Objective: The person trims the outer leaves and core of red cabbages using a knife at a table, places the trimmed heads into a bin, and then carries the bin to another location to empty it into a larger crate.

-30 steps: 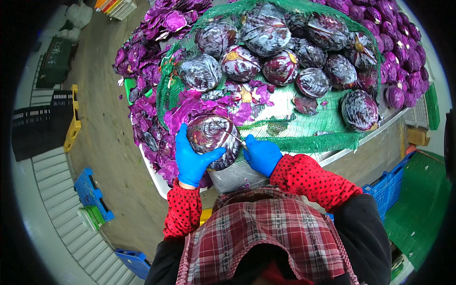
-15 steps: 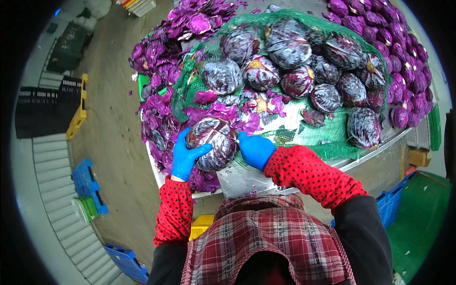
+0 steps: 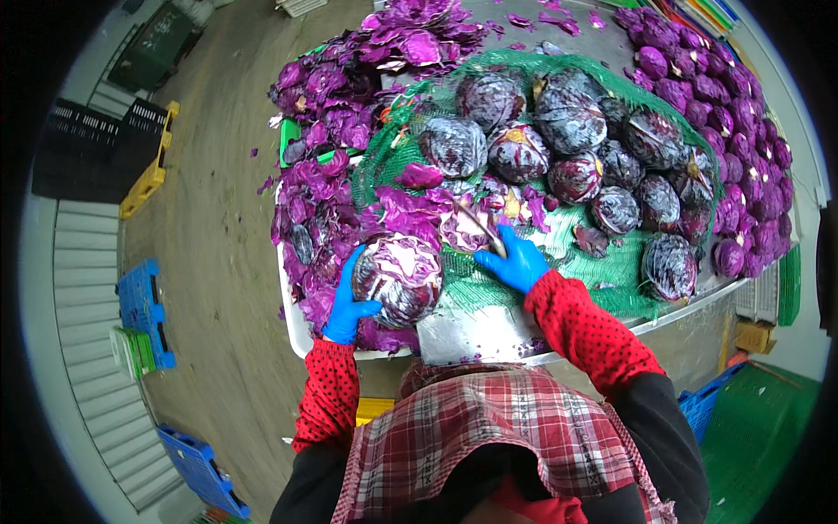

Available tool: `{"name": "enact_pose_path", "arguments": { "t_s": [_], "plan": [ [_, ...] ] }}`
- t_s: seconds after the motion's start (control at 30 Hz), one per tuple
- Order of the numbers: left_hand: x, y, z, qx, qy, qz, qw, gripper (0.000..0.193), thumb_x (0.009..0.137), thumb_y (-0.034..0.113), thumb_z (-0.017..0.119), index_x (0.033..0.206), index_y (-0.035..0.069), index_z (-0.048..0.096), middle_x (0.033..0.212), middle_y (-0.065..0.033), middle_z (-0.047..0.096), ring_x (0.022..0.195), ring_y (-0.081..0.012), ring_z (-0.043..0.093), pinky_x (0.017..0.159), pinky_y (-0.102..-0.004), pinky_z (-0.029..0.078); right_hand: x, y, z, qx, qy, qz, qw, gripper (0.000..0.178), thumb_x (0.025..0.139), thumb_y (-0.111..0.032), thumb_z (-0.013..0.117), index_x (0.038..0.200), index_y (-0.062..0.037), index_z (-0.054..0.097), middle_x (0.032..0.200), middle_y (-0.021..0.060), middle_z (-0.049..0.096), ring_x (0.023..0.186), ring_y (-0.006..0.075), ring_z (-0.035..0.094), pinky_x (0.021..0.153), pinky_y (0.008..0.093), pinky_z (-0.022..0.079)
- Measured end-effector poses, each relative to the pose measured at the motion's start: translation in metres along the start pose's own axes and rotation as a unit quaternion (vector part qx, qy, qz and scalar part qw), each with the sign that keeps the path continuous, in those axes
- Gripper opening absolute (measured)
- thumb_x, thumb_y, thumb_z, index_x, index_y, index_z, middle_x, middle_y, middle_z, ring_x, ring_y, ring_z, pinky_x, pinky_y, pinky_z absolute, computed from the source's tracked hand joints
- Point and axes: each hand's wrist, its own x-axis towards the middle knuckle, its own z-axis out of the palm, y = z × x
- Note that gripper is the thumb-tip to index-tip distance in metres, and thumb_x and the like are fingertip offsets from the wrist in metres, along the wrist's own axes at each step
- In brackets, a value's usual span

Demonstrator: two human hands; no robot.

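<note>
A red cabbage (image 3: 399,284) sits in my left hand (image 3: 347,301), whose blue-gloved fingers wrap its left side. Its upper face shows pale, cut leaf ribs, while the lower side is dark and glossy. My gloved right hand (image 3: 520,264) grips a knife (image 3: 483,224), with the blade pointing up and left. Just beside the blade lies a purple leaf piece with white ribs (image 3: 461,232); whether the two touch, I cannot tell. Beyond my hands, several dark, untrimmed cabbages (image 3: 567,122) rest on a green mesh net (image 3: 489,284).
Peeled leaves (image 3: 319,210) heap over a white tray (image 3: 298,336) at the left. Bright purple trimmed cabbages (image 3: 742,166) are piled at the far right. A bare metal patch of table (image 3: 476,334) shows near me. Blue pallets (image 3: 144,306) lie on the floor at left.
The knife has swung away from the cabbage toward the upper right, its blade now showing. A pale cut face has appeared on the cabbage. The whole view has shifted slightly.
</note>
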Motion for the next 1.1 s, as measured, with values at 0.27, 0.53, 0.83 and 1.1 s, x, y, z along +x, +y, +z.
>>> {"name": "enact_pose_path", "arguments": {
  "t_s": [0.27,0.53,0.83,1.1],
  "plan": [
    [-0.041,0.015,0.024,-0.067,0.024,-0.073,0.995,0.093,0.071,0.010,0.081,0.146,0.002,0.027,0.144,-0.0109,0.038,0.125,-0.0213,0.045,0.105,-0.0337,0.038,0.072,-0.107,0.003,0.254,-0.003,-0.168,0.953,0.035,0.088,-0.019,0.067,0.118,-0.0026,0.060,0.094,0.0174,0.067,0.084,0.0230,0.067,0.076,0.0345,0.051],
    [-0.030,0.003,0.049,-0.069,0.200,-0.070,0.975,0.060,0.075,0.009,0.075,0.128,-0.001,0.050,0.123,-0.0103,0.056,0.112,-0.0203,0.054,0.098,-0.0342,0.043,-0.064,-0.054,0.019,0.401,-0.207,0.190,0.872,0.043,0.098,-0.031,0.054,0.134,-0.0070,0.053,0.079,0.0005,0.060,0.058,0.0107,0.055,0.057,0.0269,0.046],
    [0.028,0.006,0.047,-0.032,0.137,0.007,0.990,0.066,0.076,0.006,0.073,0.136,-0.001,0.044,0.125,-0.0121,0.057,0.110,-0.0213,0.057,0.098,-0.0339,0.045,-0.062,-0.043,0.018,0.036,0.089,-0.166,0.981,0.023,0.093,-0.020,0.057,0.112,-0.0091,0.064,0.091,0.0176,0.066,0.072,0.0365,0.065,0.064,0.0424,0.052],
    [0.031,0.008,0.038,-0.043,0.116,-0.032,0.992,0.060,0.077,0.008,0.072,0.132,-0.002,0.050,0.122,-0.0125,0.060,0.107,-0.0198,0.059,0.097,-0.0329,0.045,-0.088,-0.032,0.046,-0.113,0.048,-0.140,0.982,0.022,0.093,-0.029,0.056,0.084,-0.0103,0.061,0.078,0.0135,0.066,0.057,0.0336,0.061,0.051,0.0437,0.048]
  ]
}}
